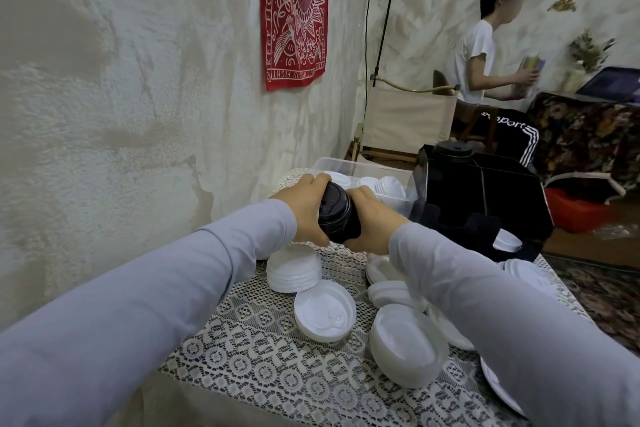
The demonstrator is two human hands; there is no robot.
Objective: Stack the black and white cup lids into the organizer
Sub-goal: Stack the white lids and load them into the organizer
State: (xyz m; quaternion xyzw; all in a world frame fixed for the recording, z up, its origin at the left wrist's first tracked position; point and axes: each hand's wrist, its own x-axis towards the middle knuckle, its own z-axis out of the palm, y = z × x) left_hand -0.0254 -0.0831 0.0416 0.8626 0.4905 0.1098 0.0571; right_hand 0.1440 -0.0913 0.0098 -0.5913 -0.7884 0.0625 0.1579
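While a stack of black lids (337, 215) lies on its side in the air above the table, the left hand (304, 208) and right hand (374, 218) clasp it from either end. Both sets of fingers are curled round the stack and pressed close together, with the thumbs tucked underneath. The stack hangs just left of the black organizer (485, 198), not touching it.

More black lids (452, 149) stand up out of the organizer's back left compartment, and one white lid (505, 241) sits in a front slot.

On the lace tablecloth (277, 357) below the hands lie white lids: a short pile (294, 270) under the left wrist, a single upturned lid (325, 310) just beside it, and a larger tilted pile (408, 343) nearer the right sleeve. Behind the hands a clear plastic bin (363, 170) holds further white lids.

A red banner (294, 10) hangs on the rough plaster wall. Across the room, a second person (485, 55) in a white T-shirt sits by a canvas folding chair (405, 118).
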